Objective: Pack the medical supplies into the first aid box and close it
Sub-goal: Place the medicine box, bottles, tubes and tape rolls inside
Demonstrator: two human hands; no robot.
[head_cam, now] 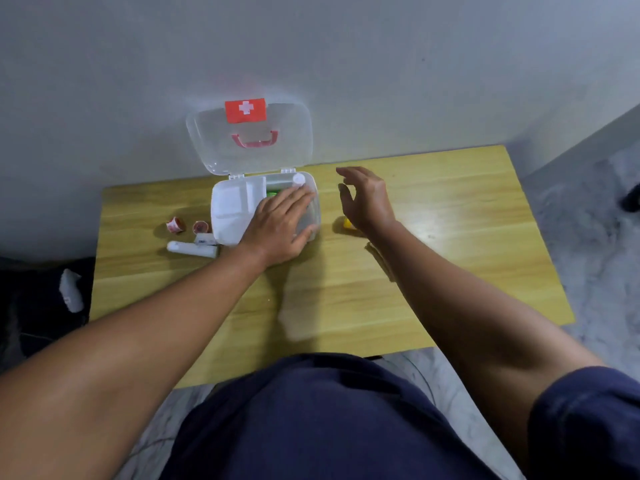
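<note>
While the left hand (280, 226) lies flat, fingers straight, on the open first aid box (227, 213), the right hand (363, 199) hovers just beside it — fingers loosely spread, empty.

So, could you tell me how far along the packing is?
Partly done: a green item and a white-capped bottle lie in the first aid box. The left hand rests on it; the right hand hovers open. Two red rolls, a white tube, a yellow item lie outside; lid open.

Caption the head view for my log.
Left hand rests flat on the open first aid box; right hand hovers open beside it.
</note>
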